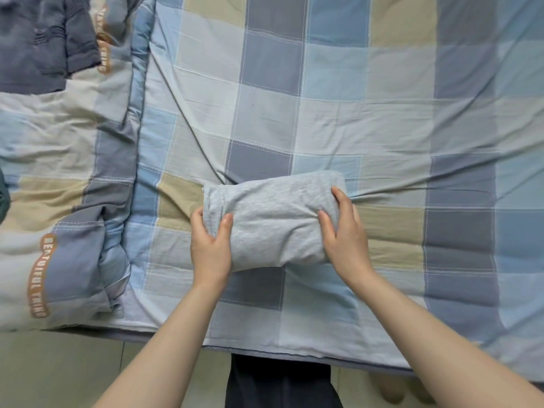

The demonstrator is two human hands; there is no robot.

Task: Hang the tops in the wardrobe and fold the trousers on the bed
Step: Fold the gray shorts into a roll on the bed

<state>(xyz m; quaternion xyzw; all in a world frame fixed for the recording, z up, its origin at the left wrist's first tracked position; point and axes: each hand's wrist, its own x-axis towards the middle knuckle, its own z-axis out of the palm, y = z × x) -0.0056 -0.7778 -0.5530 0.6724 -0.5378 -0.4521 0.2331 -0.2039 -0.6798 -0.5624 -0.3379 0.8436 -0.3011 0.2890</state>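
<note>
My left hand (210,248) grips one end of the folded trousers (273,219), my right hand (344,231) the other. They lie on the bed (382,113).

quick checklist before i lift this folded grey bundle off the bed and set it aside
1. Left hand has a hold on the grey bundle: ok, thumb on top, fingers curled round its left end.
2. Right hand has a hold: ok, it grips the right end.
3. Fold is compact, no loose leg trailing: ok on the visible top; the underside cannot be seen.
4. Bundle rests fully on the checked sheet, away from the bed's edge: ok.
5. Room to set it down: ok, bare sheet to the right; the folded quilt and a dark grey garment take up the left.
6. That it is trousers: cannot tell.
</note>
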